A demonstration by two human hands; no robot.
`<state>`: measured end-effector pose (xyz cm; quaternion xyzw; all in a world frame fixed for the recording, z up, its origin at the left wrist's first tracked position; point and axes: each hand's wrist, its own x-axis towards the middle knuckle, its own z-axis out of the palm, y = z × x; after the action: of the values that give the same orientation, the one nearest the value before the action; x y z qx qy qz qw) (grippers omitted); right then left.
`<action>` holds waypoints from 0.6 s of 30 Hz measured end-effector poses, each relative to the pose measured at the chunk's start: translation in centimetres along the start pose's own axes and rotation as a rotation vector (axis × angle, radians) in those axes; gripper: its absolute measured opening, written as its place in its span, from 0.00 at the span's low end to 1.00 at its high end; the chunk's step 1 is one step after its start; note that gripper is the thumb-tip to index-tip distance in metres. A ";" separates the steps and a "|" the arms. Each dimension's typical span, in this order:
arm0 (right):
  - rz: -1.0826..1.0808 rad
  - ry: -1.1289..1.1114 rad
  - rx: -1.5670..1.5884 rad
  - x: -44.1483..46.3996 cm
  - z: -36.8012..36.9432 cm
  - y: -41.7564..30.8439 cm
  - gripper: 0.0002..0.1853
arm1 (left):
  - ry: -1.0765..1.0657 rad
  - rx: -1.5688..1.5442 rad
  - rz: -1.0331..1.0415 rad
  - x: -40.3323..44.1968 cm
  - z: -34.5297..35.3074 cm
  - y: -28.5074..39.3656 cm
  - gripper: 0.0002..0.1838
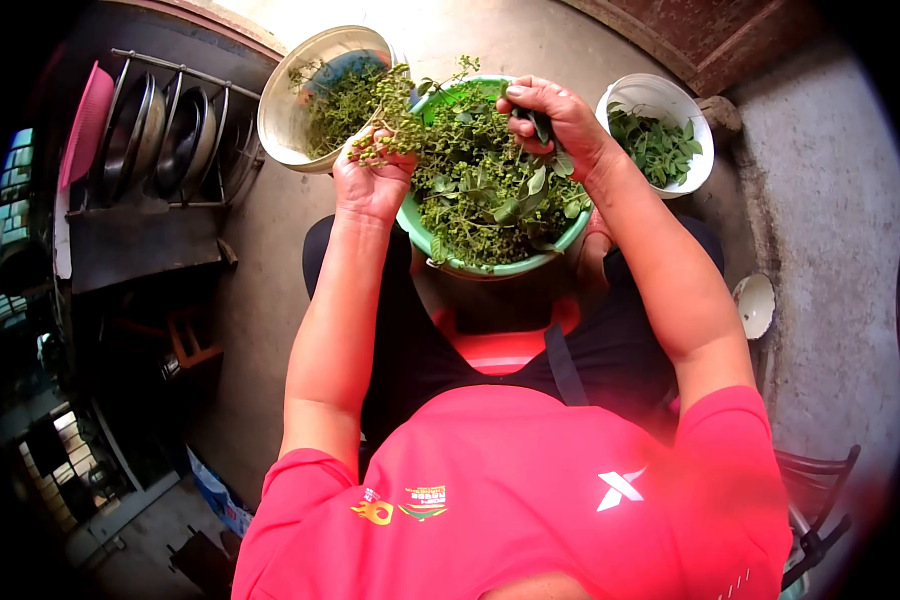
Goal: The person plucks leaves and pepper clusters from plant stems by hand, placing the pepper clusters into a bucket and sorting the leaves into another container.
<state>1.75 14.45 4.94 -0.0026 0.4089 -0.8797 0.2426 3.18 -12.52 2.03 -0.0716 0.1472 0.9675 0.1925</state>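
Note:
My left hand (375, 178) is closed round the stems of a sprig of small green berries (395, 120), its palm turned up at the left rim of a green basin (505, 268). Berry sprigs and leaves (490, 190) heap that basin, which stands between my legs. Over its upper right side, my right hand (560, 115) is pinched shut on dark green leaves (538, 122). A whitish bucket (278, 125) with more berry sprigs (345, 105) stands tilted at the left. At the right, a white bucket (705, 150) holds loose green leaves (655, 145).
A metal rack (175, 70) with pans and a pink basin (88, 125) stands at the left. A white bowl (755, 305) lies on the floor near the right wall. Below me is a red stool (500, 352). A dark chair (820, 490) stands at lower right.

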 end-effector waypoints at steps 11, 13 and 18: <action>-0.142 -0.008 0.286 -0.2 -3.2 -2.8 0.06 | 0.634 0.591 0.559 2.8 0.3 11.6 0.21; -0.150 -0.037 0.313 0.0 -4.2 -3.1 0.06 | 0.756 0.837 0.427 3.1 -1.6 12.0 0.25; -0.136 -0.039 0.310 -0.3 -3.5 -3.3 0.08 | 0.560 1.461 -0.014 1.8 1.0 7.1 0.18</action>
<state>-0.11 18.85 5.05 -0.0097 0.2627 -0.9464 0.1879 -1.30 -17.82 4.47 -0.1691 0.7895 0.5699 0.1528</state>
